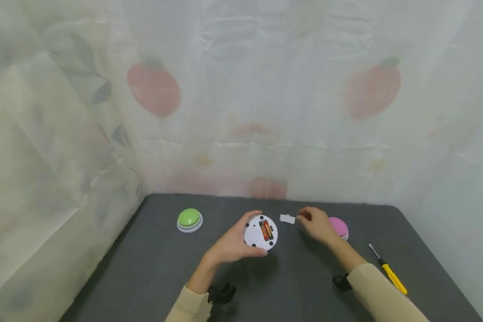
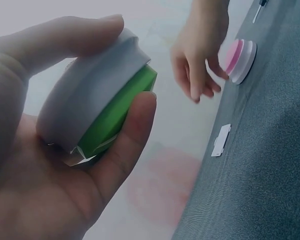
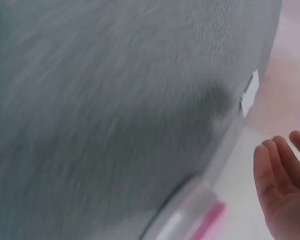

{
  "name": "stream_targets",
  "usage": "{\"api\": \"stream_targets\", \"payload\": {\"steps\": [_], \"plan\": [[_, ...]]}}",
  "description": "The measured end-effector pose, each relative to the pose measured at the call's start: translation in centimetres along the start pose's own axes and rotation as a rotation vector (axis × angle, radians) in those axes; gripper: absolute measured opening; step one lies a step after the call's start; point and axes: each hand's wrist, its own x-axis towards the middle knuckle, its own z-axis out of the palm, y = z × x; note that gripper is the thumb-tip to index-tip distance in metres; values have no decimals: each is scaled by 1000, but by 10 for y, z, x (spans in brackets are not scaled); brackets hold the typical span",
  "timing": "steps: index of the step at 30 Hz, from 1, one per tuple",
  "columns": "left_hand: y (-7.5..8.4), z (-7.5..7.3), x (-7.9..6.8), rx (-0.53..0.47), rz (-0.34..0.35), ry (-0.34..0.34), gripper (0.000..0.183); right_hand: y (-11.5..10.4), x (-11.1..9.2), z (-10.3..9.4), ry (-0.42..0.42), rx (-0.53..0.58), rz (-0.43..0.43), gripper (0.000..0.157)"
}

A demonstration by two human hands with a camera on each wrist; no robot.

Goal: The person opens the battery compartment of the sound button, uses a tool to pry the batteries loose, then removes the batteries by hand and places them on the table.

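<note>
My left hand (image 1: 231,243) grips a round white button (image 1: 252,237) by its rim, thumb on one side and fingers on the other. Its underside faces the head camera, and two batteries (image 1: 266,230) lie in the uncovered compartment. The left wrist view shows the button's green top (image 2: 117,112) on the side away from the camera. Over the table, my right hand (image 1: 317,226) hovers with loosely bent fingers and holds nothing. Just left of its fingertips a small white battery cover (image 1: 287,218) lies flat on the table.
A pink button (image 1: 338,226) stands beside the right wrist, partly hidden by it. Another green button (image 1: 189,218) sits at the left. A yellow-handled screwdriver (image 1: 393,277) lies on the right of the dark table (image 1: 153,268). Behind the table hangs a printed curtain (image 1: 306,170).
</note>
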Motion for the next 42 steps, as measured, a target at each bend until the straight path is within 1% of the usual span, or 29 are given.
{"api": "stream_targets", "payload": {"steps": [3, 6, 9, 12, 19, 22, 30, 37, 42], "plan": [[0, -1, 1, -8, 1, 2, 100, 0, -10, -14, -2, -62, -45, 19], [-1, -1, 1, -10, 2, 3, 100, -2, -23, -24, -7, -154, -65, 19], [-1, -1, 0, -9, 2, -3, 100, -5, -38, -34, -23, -243, -59, 22], [-1, 0, 0, -11, 2, -8, 100, -4, -51, -41, -18, -307, -48, 24], [0, 1, 1, -9, 3, -18, 101, 8, -79, -60, 45, -471, -49, 30], [1, 2, 1, -9, -2, -27, 102, 14, -94, -70, 39, -487, -26, 32], [1, 1, 0, -17, -2, -22, 101, 30, -121, -98, 22, -429, 90, 41], [0, 0, -1, -26, -3, -24, 102, 46, -141, -122, -37, -406, 192, 49], [-1, 1, -1, -33, -9, -22, 101, 63, -156, -130, -96, -352, 284, 55]]}}
